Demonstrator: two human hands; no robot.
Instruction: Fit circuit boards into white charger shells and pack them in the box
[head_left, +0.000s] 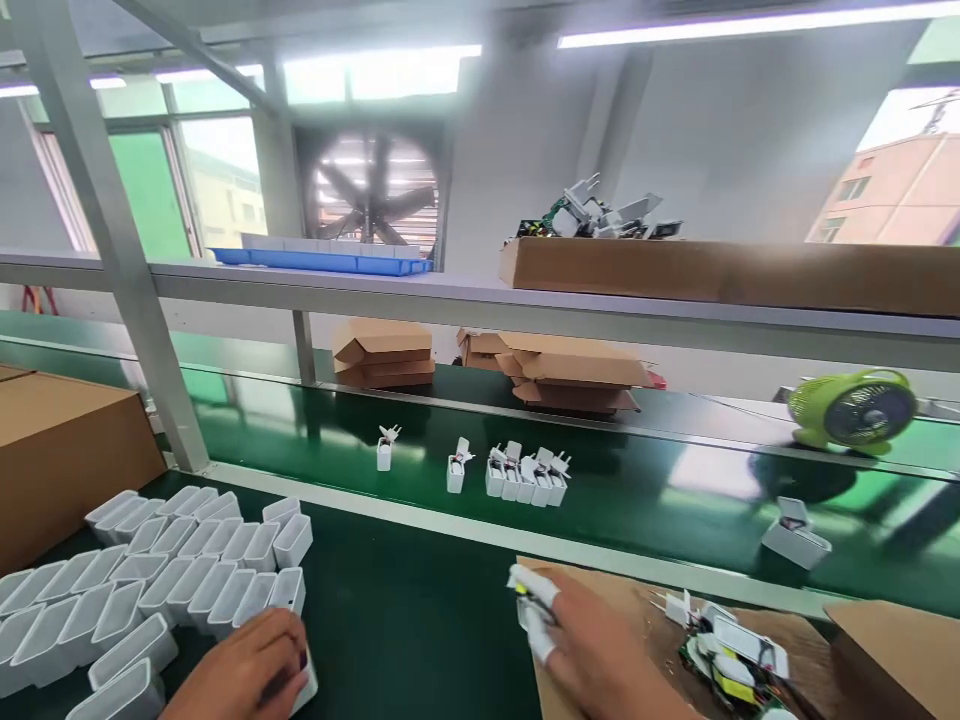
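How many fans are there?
2. A big wall fan sits behind the shelf, upper middle. A little green fan stands on the far right, beyond the belt. Others may be hidden.

A factory assembly line; a green conveyor belt (637,490) carries white casings (525,478); wall exhaust fan (373,190); cardboard boxes (577,372) under a steel shelf (450,292).

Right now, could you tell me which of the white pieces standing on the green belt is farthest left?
It is the lone white piece standing apart at the left end of the row on the belt; another single and the tight cluster sit to its right.
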